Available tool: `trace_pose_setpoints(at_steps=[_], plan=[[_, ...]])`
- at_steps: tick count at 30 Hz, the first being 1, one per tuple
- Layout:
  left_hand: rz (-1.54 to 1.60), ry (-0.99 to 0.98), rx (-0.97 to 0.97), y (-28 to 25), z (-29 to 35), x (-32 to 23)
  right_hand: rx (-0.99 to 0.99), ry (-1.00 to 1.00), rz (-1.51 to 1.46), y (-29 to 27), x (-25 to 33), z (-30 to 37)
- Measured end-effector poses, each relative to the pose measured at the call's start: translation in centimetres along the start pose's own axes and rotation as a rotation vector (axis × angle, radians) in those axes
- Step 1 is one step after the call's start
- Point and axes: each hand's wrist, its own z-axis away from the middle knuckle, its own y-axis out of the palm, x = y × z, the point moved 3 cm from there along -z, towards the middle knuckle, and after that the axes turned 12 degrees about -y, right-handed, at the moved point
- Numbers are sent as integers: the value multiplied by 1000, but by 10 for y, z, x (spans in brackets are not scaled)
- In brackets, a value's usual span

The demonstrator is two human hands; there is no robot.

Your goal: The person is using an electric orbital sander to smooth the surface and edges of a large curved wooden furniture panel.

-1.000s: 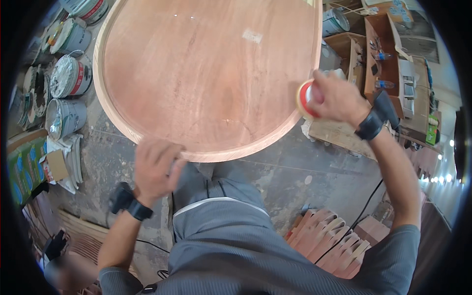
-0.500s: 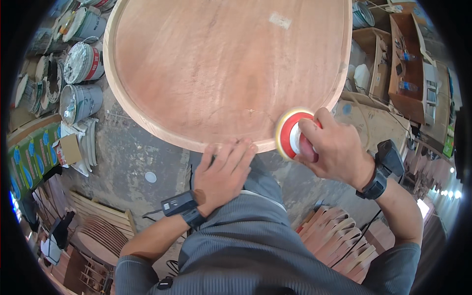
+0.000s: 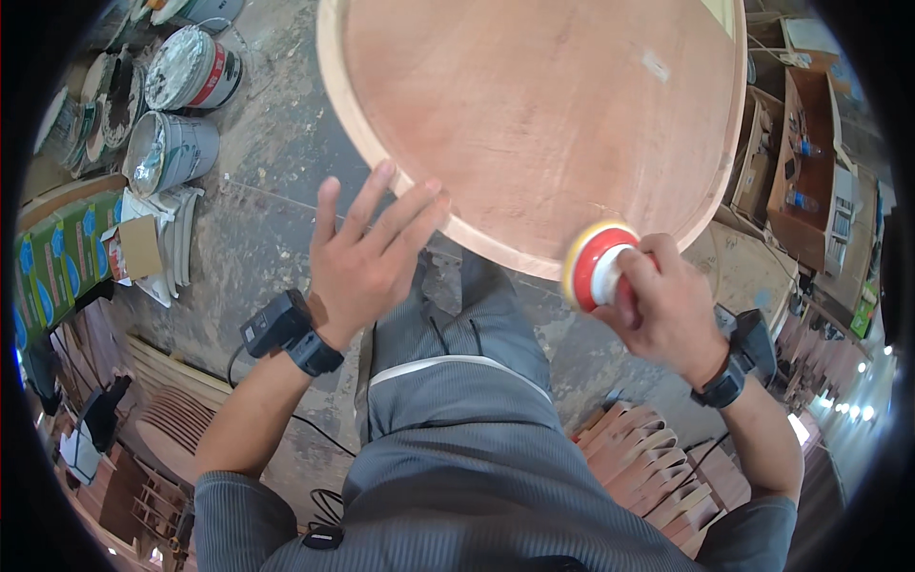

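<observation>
Sanding pad [image 3: 599,267], round with a red body and yellow face, sits clamped in the right hand [image 3: 662,305], its face tilted against the near rim of one large oval wooden tabletop [image 3: 543,114]. Left hand [image 3: 367,257] is spread flat, fingers apart, fingertips just touching the rim, holding nothing. Each wrist carries a black band. Three paint cans [image 3: 172,153] stand on the floor at left
</observation>
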Motion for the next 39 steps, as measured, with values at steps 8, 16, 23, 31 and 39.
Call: trace_pose_setpoints(at_steps=[8, 16, 23, 31, 39], plan=[[-21, -406, -56, -24, -10, 70, -67, -115, -12, 7, 77, -108], [129, -826, 647, 1, 125, 124, -339, -157, -43, -13, 74, -254], [404, -957, 599, 29, 223, 117, -430, 23, -45, -33, 19, -246], [466, -774, 325, 3, 112, 141, -607, 322, -685, -34, -8, -178], [2242, -783, -76, -80, -92, 64, -737, 101, -1027, -24, 65, -130]])
